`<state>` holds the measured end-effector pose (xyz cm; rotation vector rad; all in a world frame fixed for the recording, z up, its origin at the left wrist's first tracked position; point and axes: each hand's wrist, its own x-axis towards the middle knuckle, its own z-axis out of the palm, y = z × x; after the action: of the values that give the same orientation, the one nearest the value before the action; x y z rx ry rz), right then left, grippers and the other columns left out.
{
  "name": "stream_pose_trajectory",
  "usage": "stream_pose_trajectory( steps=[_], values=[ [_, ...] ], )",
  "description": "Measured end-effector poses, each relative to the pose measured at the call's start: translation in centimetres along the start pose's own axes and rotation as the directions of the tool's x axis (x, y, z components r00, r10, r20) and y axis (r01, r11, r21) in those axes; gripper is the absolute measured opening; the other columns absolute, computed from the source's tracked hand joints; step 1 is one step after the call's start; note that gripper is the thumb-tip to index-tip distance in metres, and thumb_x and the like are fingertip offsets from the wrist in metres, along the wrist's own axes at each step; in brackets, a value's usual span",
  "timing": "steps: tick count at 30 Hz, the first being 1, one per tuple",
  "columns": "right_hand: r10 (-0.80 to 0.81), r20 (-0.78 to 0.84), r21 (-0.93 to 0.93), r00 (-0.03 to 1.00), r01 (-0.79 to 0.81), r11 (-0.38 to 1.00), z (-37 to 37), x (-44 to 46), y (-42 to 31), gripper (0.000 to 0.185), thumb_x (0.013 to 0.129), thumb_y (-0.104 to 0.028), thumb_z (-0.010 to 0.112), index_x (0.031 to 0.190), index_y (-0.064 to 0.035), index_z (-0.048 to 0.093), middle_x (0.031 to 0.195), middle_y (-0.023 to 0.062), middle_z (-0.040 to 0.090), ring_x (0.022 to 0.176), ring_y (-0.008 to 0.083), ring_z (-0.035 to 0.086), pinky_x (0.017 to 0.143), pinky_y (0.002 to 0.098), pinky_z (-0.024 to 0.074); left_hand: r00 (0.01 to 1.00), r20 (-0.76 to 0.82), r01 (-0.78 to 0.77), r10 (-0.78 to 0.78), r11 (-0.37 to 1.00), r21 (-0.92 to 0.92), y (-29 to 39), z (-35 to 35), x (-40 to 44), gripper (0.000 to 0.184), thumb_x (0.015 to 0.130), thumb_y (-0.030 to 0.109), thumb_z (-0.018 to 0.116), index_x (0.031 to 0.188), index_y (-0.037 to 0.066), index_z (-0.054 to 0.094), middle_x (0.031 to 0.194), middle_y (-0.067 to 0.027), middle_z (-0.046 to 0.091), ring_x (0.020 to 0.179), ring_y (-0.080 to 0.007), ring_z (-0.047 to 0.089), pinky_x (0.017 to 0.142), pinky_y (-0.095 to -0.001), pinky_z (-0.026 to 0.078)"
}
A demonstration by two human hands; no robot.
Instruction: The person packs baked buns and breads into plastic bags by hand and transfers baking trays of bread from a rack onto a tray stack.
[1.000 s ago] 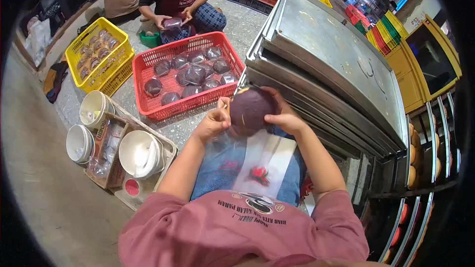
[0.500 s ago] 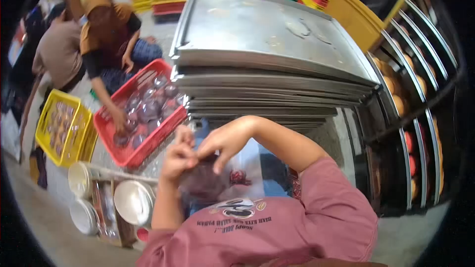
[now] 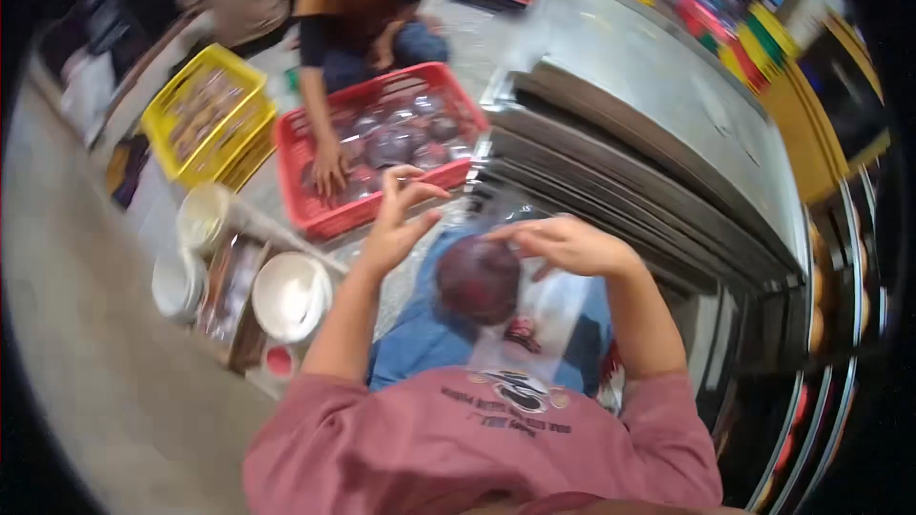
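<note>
A round, dark purple-brown bun in clear plastic is in front of my lap, blurred by motion. My right hand reaches over it from the right, fingertips at its upper edge, where the plastic seems to be gripped. To the bun's left, my left hand is raised with fingers apart and nothing in them. On my lap lies a clear plastic bag with a dark red print. Ahead, a red crate holds several wrapped dark buns, and another person's hand reaches into it.
Stacked metal trays rise close at the right front. A rack of trays with buns stands at far right. Yellow crates are at the left, near white tubs and a wooden box.
My hands were close together over the bun; now they are apart, and the left has opened. The bun has come up and into clearer sight. My view has turned left.
</note>
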<state>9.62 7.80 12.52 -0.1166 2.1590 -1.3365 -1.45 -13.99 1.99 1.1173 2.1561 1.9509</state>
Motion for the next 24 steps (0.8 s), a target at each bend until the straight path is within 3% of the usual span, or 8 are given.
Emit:
stream_pose_trajectory(
  steps=[4, 6, 7, 9, 13, 18, 21, 24],
  values=[
    [-0.086, -0.198, 0.354, 0.977, 0.152, 0.923, -0.4, 1.0, 1.2, 0.049, 0.091, -0.044, 0.034, 0.128, -0.0132, 0.04, 0.127, 0.0148, 0.042, 0.109, 0.0327, 0.048, 0.075, 0.0398, 0.0516, 0.947, -0.204, 0.268, -0.25, 0.961, 0.067, -6.7, -1.2, -6.6, 0.023, 0.077, 0.028, 0.062, 0.089, 0.009, 0.061, 0.104, -0.0101, 0.042, 0.103, -0.0257, 0.042, 0.091, -0.0373, 0.033],
    [-0.071, -0.155, 0.358, 0.985, 0.123, 0.925, 0.0, 2.6, 0.9, 0.05, 0.09, -0.045, 0.034, 0.13, -0.0138, 0.038, 0.13, 0.0168, 0.038, 0.11, 0.0341, 0.047, 0.075, 0.0404, 0.0515, 0.876, -0.142, 0.461, -0.46, 0.715, 0.526, -9.1, -2.2, -10.8, 0.027, 0.075, 0.032, 0.062, 0.091, 0.01, 0.061, 0.111, -0.0121, 0.043, 0.108, -0.0281, 0.04, 0.088, -0.0447, 0.033],
    [-0.053, -0.142, 0.366, 0.988, 0.102, 0.925, 0.1, 3.4, 0.6, 0.052, 0.09, -0.046, 0.034, 0.131, -0.0145, 0.036, 0.132, 0.0189, 0.034, 0.111, 0.0355, 0.045, 0.075, 0.0409, 0.0514, 0.873, -0.153, 0.469, -0.463, 0.711, 0.524, -8.9, -2.7, -12.3, 0.027, 0.075, 0.032, 0.062, 0.091, 0.01, 0.061, 0.111, -0.0121, 0.043, 0.108, -0.0281, 0.04, 0.088, -0.0447, 0.033],
    [0.006, -0.107, 0.358, 0.994, 0.033, 0.933, 0.7, 5.6, 0.9, 0.054, 0.089, -0.049, 0.034, 0.131, -0.0149, 0.036, 0.134, 0.0207, 0.03, 0.112, 0.0372, 0.044, 0.075, 0.0413, 0.0514, 0.821, -0.254, 0.491, -0.512, 0.406, 0.771, -8.2, -3.7, -14.5, 0.034, 0.074, 0.037, 0.061, 0.097, 0.011, 0.06, 0.115, -0.0138, 0.043, 0.111, -0.0312, 0.037, 0.085, -0.0519, 0.032],
    [0.141, -0.009, 0.43, 0.99, -0.123, 0.894, 1.5, 10.0, 1.3, 0.059, 0.087, -0.053, 0.034, 0.132, -0.0155, 0.034, 0.137, 0.025, 0.02, 0.116, 0.0431, 0.037, 0.075, 0.0429, 0.0509, 0.756, -0.512, 0.614, -0.408, 0.171, 0.771, -10.3, -7.3, -17.6, 0.051, 0.075, 0.043, 0.058, 0.113, 0.01, 0.051, 0.121, -0.0152, 0.041, 0.119, -0.0352, 0.03, 0.089, -0.0572, 0.027],
    [0.234, 0.07, 0.429, 0.97, -0.241, 0.871, 3.0, 15.2, 1.7, 0.059, 0.088, -0.052, 0.033, 0.133, -0.0153, 0.031, 0.137, 0.0244, 0.019, 0.115, 0.0452, 0.036, 0.075, 0.0442, 0.0506, 0.69, -0.441, 0.594, -0.574, 0.1, 0.798, -13.5, -9.8, -21.8, 0.058, 0.077, 0.049, 0.053, 0.118, 0.008, 0.045, 0.117, -0.0183, 0.047, 0.116, -0.0354, 0.037, 0.09, -0.0579, 0.025],
    [0.267, 0.166, 0.429, 0.949, -0.314, 0.847, 3.9, 17.6, 1.6, 0.059, 0.087, -0.054, 0.033, 0.134, -0.0178, 0.03, 0.137, 0.0284, 0.013, 0.118, 0.0479, 0.029, 0.082, 0.052, 0.0449, 0.666, -0.414, 0.602, -0.62, 0.12, 0.79, -13.6, -9.6, -21.7, 0.055, 0.076, 0.049, 0.055, 0.108, 0.005, 0.046, 0.082, -0.0144, 0.062, 0.087, -0.0312, 0.058, 0.084, -0.0517, 0.034],
    [0.285, 0.195, 0.439, 0.939, -0.343, 0.83, 4.5, 20.1, 2.0, 0.057, 0.089, -0.051, 0.032, 0.134, -0.0165, 0.03, 0.138, 0.024, 0.016, 0.115, 0.0479, 0.034, 0.078, 0.0471, 0.0485, 0.596, -0.349, 0.647, -0.723, 0.175, 0.742, -13.9, -10.4, -21.2, 0.051, 0.075, 0.046, 0.056, 0.103, 0.005, 0.045, 0.078, -0.0152, 0.063, 0.076, -0.0333, 0.06, 0.075, -0.0468, 0.041]
  ],
)
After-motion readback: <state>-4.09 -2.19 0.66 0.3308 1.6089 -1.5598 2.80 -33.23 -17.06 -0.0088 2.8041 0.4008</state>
